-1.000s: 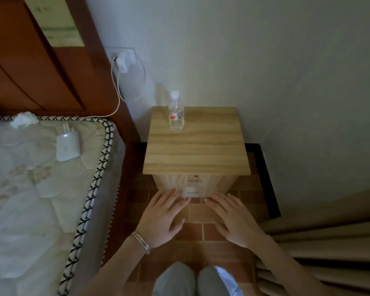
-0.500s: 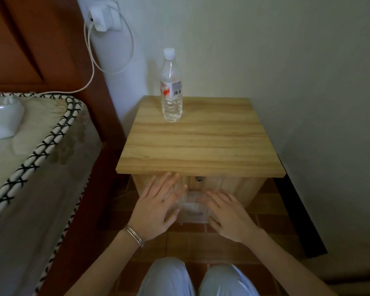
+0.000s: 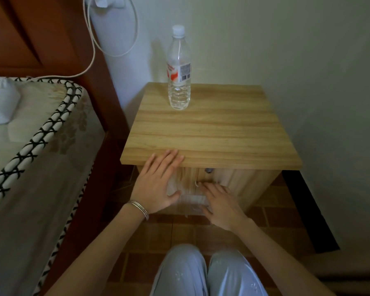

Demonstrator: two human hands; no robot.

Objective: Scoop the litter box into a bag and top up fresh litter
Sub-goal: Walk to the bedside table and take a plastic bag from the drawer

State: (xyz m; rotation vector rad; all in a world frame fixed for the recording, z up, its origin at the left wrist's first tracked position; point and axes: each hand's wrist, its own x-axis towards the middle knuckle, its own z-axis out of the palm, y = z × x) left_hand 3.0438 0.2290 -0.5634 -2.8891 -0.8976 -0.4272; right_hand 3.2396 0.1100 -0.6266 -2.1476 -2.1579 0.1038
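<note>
Here left hand [image 3: 156,182] and right hand [image 3: 220,206] (flat) hover before the nightstand [image 3: 212,129].

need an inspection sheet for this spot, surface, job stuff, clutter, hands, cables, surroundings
Surface: wooden nightstand top, holds one bottle.
Job's things: nothing seen.
Clutter: capped clear water bottle, upright at the top's back left.
Hands: left hand flat, fingers straight, against the nightstand's front; right hand beside it, lower, fingertips on the front panel; neither holds anything.
Cables: white cable loops from a wall plug down to the mattress.
Surroundings: wooden headboard to the left, brick-tiled floor below, pale wall behind.
</note>
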